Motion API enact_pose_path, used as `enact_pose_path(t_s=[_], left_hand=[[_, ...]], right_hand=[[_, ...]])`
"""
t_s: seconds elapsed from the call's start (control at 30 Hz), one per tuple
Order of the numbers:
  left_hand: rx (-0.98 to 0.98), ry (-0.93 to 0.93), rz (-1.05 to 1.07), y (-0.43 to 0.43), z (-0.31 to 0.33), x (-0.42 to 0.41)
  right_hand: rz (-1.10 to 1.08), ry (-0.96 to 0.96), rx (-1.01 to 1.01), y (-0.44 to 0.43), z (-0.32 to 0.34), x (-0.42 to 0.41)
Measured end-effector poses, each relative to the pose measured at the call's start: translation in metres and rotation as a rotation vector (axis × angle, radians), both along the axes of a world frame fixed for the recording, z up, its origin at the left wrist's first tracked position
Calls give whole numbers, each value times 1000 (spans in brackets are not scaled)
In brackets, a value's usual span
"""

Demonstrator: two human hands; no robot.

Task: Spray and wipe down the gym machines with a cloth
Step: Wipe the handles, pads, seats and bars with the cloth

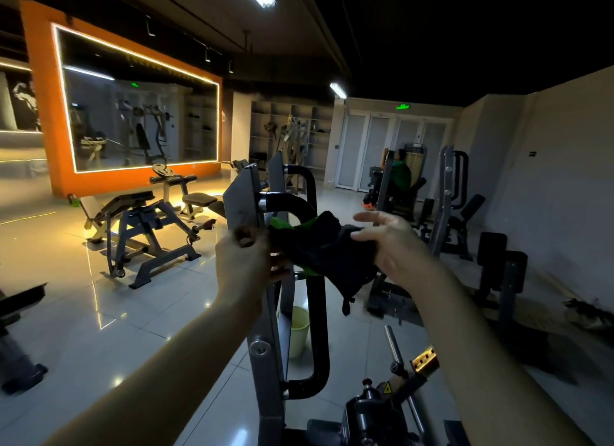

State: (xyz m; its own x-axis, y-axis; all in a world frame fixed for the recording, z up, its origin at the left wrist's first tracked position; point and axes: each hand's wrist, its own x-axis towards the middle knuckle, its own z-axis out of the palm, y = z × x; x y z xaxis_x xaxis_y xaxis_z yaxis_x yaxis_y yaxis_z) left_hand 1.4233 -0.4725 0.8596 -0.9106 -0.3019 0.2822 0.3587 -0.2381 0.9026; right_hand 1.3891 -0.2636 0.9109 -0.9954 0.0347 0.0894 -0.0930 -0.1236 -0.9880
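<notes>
Holding the cloth [327, 249] between both hands — left hand [247, 259], right hand [395, 246].

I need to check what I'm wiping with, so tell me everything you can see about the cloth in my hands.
The cloth is dark, nearly black, with bright green patches showing at its top edge and underside. It looks like soft fabric, bunched and crumpled rather than folded flat, with a loose corner hanging down. It is held in the air between both hands in front of the grey machine upright: the left hand grips its left end, the right hand holds its right side with fingers partly spread. Whether it is damp cannot be told.
</notes>
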Motion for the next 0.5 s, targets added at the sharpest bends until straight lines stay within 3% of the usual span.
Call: enact_pose_path(t_s=[0.13, 0.33, 0.5], left_hand=[[31, 63, 64, 23, -5, -8], [-231, 175, -11, 50, -6, -9], [-362, 149, 88, 58, -9, -32]], right_hand=[[-254, 48, -86, -15, 7, -15], [-119, 120, -201, -35, 3, -10], [-38, 204, 117, -43, -14, -8]])
